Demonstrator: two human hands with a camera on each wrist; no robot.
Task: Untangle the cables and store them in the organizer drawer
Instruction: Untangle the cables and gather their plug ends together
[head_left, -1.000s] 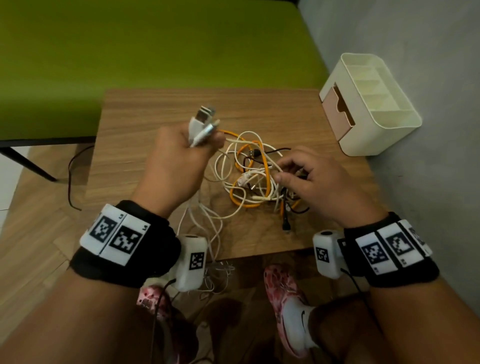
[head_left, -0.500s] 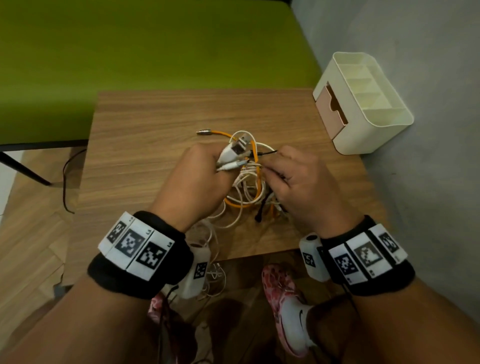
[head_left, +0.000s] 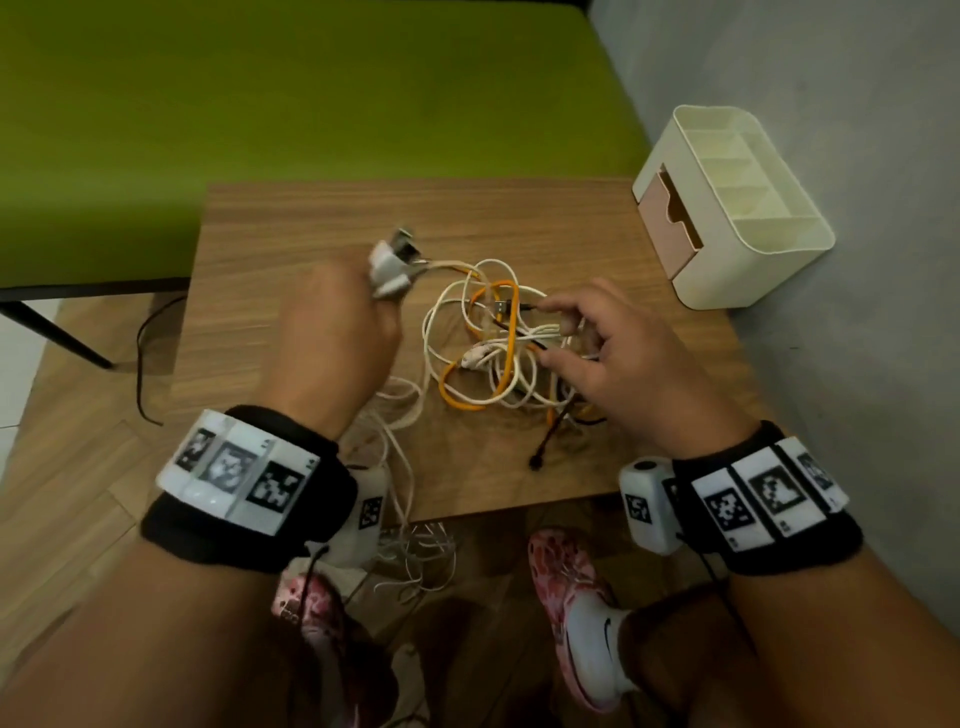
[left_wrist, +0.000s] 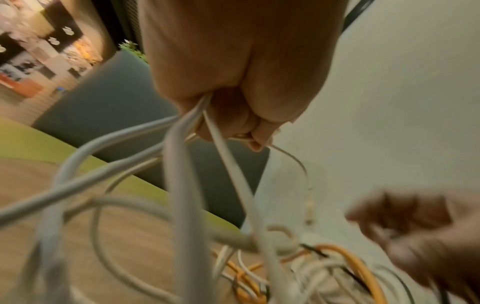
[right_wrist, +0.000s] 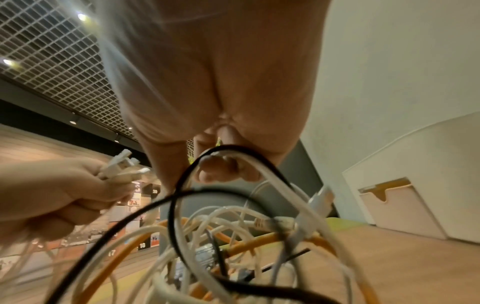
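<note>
Above the wooden table, white connector plugs were gripped by the fisted left hand; only the right wrist view showed black and white cable loops hooked on the curled right hand.

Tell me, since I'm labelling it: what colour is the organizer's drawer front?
Pale pink drawer front, clearest in the head view.

A small wood-grain surface carries a tangle of white, orange and black cables near its middle, some white strands trailing over the near edge. Right of the tangle, at the surface's far right corner, stands a cream organizer with a pink drawer
</note>
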